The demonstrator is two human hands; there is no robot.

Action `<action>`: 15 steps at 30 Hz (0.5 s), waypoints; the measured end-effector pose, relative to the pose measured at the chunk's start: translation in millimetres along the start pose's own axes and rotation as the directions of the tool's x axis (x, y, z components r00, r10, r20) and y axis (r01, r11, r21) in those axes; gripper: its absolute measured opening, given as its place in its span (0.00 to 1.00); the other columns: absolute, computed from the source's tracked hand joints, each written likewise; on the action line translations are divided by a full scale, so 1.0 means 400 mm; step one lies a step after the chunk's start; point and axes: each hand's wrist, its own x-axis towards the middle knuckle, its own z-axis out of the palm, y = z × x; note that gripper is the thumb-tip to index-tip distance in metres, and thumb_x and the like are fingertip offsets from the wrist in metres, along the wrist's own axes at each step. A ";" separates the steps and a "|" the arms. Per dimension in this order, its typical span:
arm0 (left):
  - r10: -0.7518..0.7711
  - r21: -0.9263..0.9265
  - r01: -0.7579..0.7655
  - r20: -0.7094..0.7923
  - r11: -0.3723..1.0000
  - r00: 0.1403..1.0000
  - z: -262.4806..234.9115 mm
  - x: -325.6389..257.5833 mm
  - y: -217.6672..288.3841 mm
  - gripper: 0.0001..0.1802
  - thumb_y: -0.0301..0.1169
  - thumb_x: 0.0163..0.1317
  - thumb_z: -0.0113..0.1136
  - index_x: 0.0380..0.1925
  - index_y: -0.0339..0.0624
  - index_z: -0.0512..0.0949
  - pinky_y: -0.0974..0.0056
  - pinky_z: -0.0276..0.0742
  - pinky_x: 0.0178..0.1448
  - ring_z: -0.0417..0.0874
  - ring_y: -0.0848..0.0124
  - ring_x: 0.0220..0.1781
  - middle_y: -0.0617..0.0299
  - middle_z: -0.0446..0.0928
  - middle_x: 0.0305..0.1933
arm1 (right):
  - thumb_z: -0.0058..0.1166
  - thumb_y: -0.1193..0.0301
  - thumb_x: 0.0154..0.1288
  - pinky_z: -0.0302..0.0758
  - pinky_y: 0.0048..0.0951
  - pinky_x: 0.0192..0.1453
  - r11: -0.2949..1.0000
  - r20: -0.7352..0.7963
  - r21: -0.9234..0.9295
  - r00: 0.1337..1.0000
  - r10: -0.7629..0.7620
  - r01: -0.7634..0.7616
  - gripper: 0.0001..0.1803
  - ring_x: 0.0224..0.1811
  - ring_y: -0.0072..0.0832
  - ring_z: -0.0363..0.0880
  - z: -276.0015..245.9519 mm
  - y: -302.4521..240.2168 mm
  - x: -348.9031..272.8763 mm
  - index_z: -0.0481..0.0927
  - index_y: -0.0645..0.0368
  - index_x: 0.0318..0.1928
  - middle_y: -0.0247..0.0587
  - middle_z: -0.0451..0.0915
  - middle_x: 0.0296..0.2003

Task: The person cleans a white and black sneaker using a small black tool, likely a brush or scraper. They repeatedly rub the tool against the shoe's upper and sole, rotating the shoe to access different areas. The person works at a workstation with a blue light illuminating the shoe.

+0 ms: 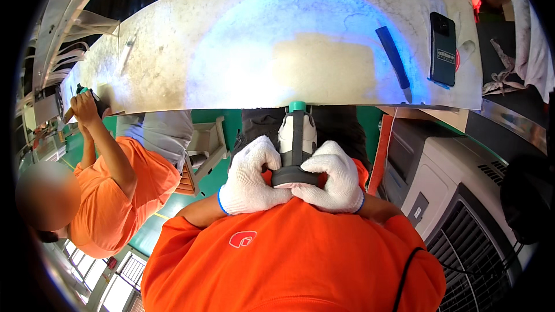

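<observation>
Between my hands is a white and black shoe [288, 137], held close to my chest below the table's front edge. A black band runs along its middle, and a green piece [298, 106] sticks out at its far end, by the table edge. My left hand [250, 176], in a white knit glove with a blue cuff, is closed on the left side of the shoe's dark near end. From the other side my right hand [336, 179], gloved the same way, grips that end too. The thumbs lie near the dark rim; the other fingertips are mostly hidden.
Ahead lies a worn white table [243, 52] lit by bluish light. On its right are a dark-handled knife [393, 58] and a black phone [442, 49]. A co-worker in orange [133, 179] holds a dark item at left. A grey-white air cooler [457, 179] stands at right.
</observation>
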 end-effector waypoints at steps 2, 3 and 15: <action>-0.015 0.006 0.015 0.002 1.000 1.000 0.000 -0.001 0.001 0.28 0.28 0.43 0.88 0.32 0.44 0.72 0.60 0.74 0.38 0.77 0.64 0.33 0.60 0.75 0.34 | 0.85 0.76 0.52 0.80 0.35 0.41 0.999 -0.011 0.009 0.999 0.049 -0.049 0.27 0.39 0.35 0.84 -0.003 -0.012 0.000 0.84 0.54 0.51 0.36 0.86 0.41; -0.023 0.005 0.023 -0.002 1.000 1.000 0.004 -0.003 -0.002 0.28 0.28 0.43 0.89 0.32 0.44 0.72 0.61 0.75 0.38 0.77 0.64 0.33 0.60 0.75 0.35 | 0.85 0.76 0.52 0.81 0.34 0.42 0.997 -0.014 0.017 0.997 0.077 -0.076 0.27 0.39 0.34 0.85 -0.006 -0.019 0.001 0.84 0.54 0.50 0.36 0.87 0.41; -0.013 -0.177 -0.012 -0.140 0.984 0.990 0.038 -0.038 -0.067 0.32 0.32 0.42 0.94 0.45 0.41 0.82 0.60 0.78 0.39 0.80 0.64 0.33 0.60 0.78 0.36 | 0.92 0.71 0.48 0.84 0.32 0.45 0.978 -0.166 0.057 0.964 0.210 -0.203 0.30 0.40 0.31 0.87 0.009 -0.015 -0.049 0.79 0.55 0.42 0.40 0.84 0.39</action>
